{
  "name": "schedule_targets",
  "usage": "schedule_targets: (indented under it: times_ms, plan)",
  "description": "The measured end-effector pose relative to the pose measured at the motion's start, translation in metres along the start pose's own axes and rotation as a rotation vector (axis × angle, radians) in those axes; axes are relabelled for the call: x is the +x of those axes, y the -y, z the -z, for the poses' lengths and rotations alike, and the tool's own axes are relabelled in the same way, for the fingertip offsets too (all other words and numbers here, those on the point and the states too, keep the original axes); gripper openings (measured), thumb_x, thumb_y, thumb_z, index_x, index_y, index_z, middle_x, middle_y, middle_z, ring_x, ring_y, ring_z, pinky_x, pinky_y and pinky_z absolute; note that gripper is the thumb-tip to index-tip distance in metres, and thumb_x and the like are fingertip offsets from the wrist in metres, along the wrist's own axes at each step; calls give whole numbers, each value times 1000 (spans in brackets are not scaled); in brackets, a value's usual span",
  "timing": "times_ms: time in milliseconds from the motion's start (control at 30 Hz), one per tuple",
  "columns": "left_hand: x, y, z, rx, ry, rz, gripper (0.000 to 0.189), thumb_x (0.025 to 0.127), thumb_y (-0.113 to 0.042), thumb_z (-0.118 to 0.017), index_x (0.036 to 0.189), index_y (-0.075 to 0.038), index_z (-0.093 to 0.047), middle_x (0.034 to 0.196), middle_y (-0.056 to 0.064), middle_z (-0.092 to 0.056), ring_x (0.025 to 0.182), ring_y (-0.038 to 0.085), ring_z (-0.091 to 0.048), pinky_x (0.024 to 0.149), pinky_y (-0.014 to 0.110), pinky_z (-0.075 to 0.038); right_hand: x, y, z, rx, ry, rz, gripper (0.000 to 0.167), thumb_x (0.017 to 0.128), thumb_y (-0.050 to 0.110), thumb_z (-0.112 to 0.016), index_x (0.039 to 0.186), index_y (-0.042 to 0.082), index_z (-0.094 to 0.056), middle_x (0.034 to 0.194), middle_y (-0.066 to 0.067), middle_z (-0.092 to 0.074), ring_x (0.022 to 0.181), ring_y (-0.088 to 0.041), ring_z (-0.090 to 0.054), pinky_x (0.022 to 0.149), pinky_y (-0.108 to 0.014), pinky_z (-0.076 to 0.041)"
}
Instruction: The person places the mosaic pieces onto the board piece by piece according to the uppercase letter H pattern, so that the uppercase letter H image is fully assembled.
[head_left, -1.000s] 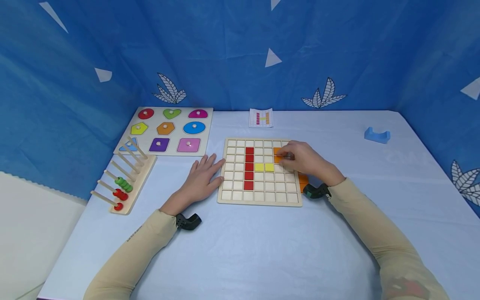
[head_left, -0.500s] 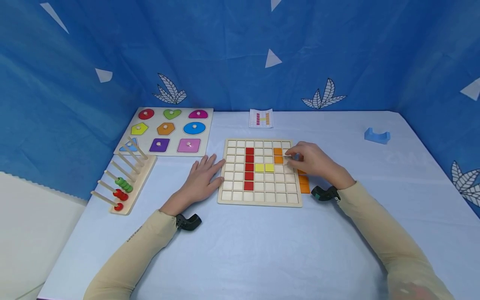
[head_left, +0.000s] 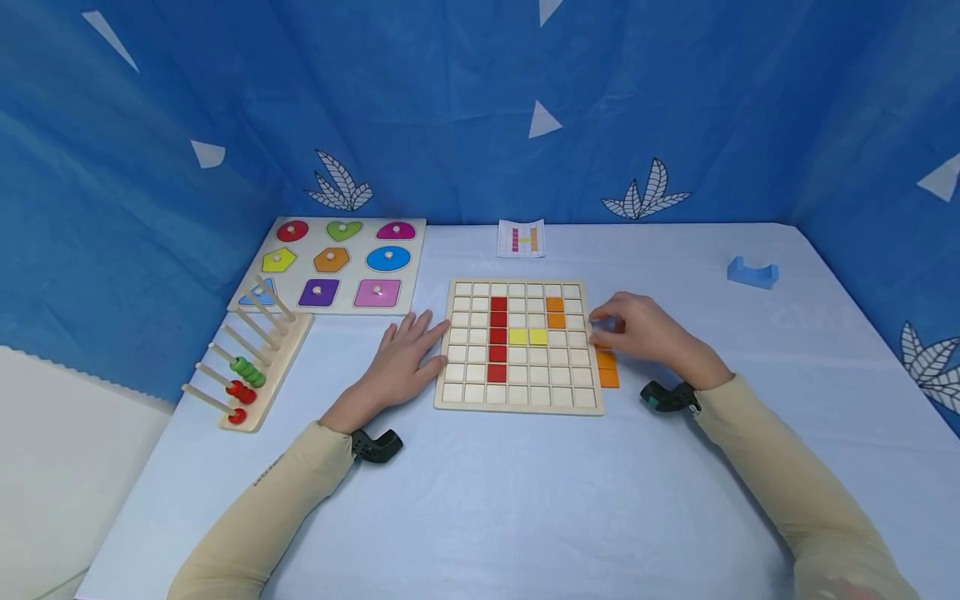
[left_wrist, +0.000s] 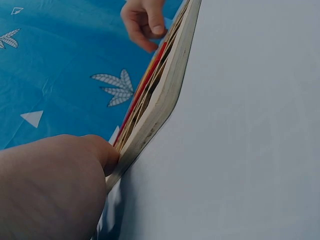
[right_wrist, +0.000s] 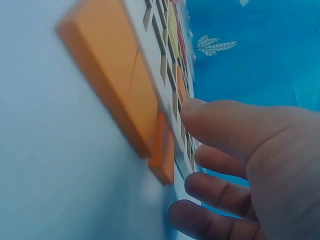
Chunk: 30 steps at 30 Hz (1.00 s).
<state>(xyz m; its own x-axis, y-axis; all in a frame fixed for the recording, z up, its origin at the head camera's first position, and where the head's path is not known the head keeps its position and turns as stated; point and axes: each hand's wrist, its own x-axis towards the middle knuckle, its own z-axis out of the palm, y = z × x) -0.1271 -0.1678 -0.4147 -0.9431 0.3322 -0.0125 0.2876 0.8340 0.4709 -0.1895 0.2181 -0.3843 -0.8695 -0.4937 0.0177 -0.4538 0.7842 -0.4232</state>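
A wooden grid board (head_left: 517, 408) lies flat on the table. Several red tiles (head_left: 498, 337) form one column in it, two yellow tiles (head_left: 528, 337) sit to their right, and two orange tiles (head_left: 555, 312) fill cells near the upper right. My left hand (head_left: 405, 360) lies with spread fingers at the board's left edge; its thumb meets the rim in the left wrist view. Just past the right edge, my right hand (head_left: 637, 329) hovers with loosely bent fingers and nothing between them. Beside and partly under it are loose orange tiles (right_wrist: 105, 65), against the board's side.
Behind the board lies a small pattern card (head_left: 521, 239). A knobbed shape puzzle (head_left: 420, 267) is at the back left, with a peg stand (head_left: 281, 367) of red and green beads in front of it. A blue plastic holder (head_left: 753, 272) stands far right.
My right hand has let go of the upper-right orange tiles and drawn back rightward off the board, uncovering them and the loose orange tiles. My left hand has stayed put.
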Motion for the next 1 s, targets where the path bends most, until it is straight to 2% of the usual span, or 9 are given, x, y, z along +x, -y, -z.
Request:
schedule_targets:
  times_ms: [300, 1000]
  plan:
    - [0, 0, 0, 4, 6, 3, 63, 100, -34, -52, 157, -12, -40, 168, 20, -25, 159, 44, -11, 125, 67, -6, -11, -8, 0, -9, 7, 11, 32, 84, 20, -84, 110, 2, -77, 95, -9, -70, 73, -15, -53, 64, -26, -45]
    - [0, 1, 0, -2, 2, -7, 63, 100, -34, -52, 157, -11, -40, 168, 21, -26, 158, 45, -13, 125, 67, -6, -11, -10, -3, -14, 14, 44, 31, 84, 17, -83, 112, 5, -79, 97, -9, -68, 72, -14, -51, 62, -23, -44]
